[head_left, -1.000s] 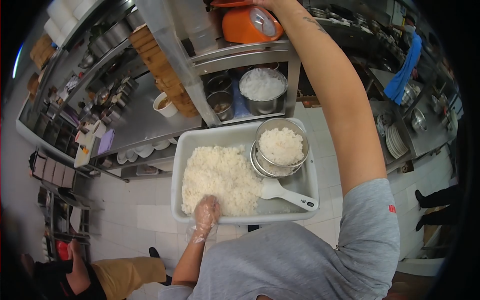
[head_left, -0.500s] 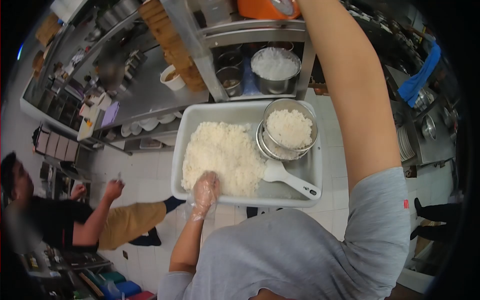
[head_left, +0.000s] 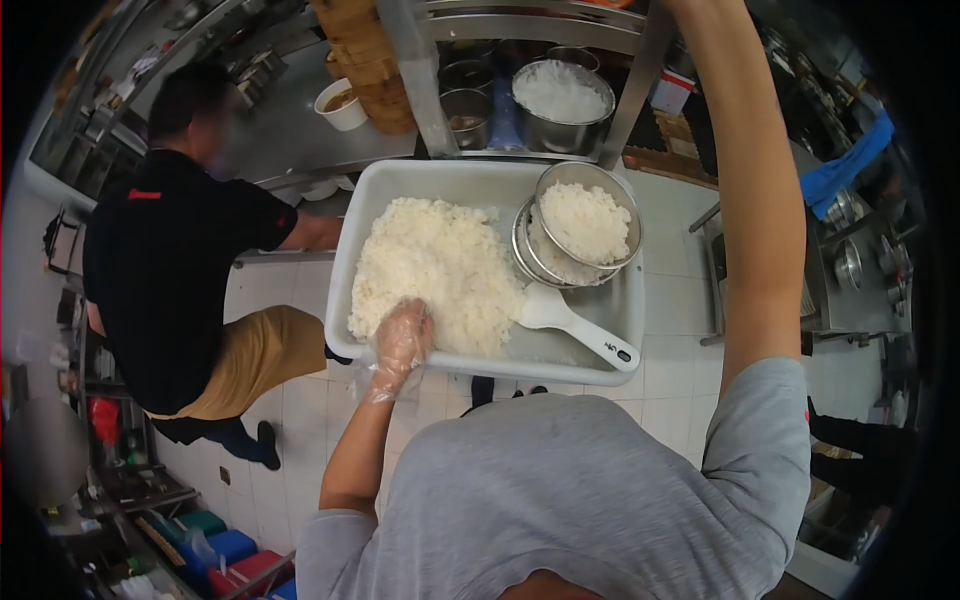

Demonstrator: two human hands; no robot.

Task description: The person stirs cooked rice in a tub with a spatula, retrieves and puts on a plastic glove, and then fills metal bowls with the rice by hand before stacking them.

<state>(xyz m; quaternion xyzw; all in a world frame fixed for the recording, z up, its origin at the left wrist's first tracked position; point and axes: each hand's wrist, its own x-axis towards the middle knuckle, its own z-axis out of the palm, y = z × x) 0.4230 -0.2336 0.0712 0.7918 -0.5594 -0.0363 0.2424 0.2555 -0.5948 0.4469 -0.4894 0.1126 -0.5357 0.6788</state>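
My left hand (head_left: 405,335), in a clear plastic glove, rests at the near left edge of a heap of white rice (head_left: 440,265). Its fingers are curled together, and what they hold is hidden. Around the rice is a white tray (head_left: 334,270). At the tray's right end, a round metal bowl of rice (head_left: 585,222) stands tilted on another metal container (head_left: 530,250) with rice. A white rice paddle (head_left: 575,325) lies with its head against the heap. My right arm reaches up past the top edge, its hand out of view.
A person in black (head_left: 165,260) stands at the left, one arm stretched to the counter behind the tray. Bamboo steamers (head_left: 370,65), a white bowl (head_left: 342,105) and a pot of white contents (head_left: 563,95) are beyond. A blue cloth (head_left: 848,165) hangs at right.
The view has shifted, so the tray sits higher and the orange scale has nearly left the top. The person at left has moved closer to the counter. My left hand stays at the rice.
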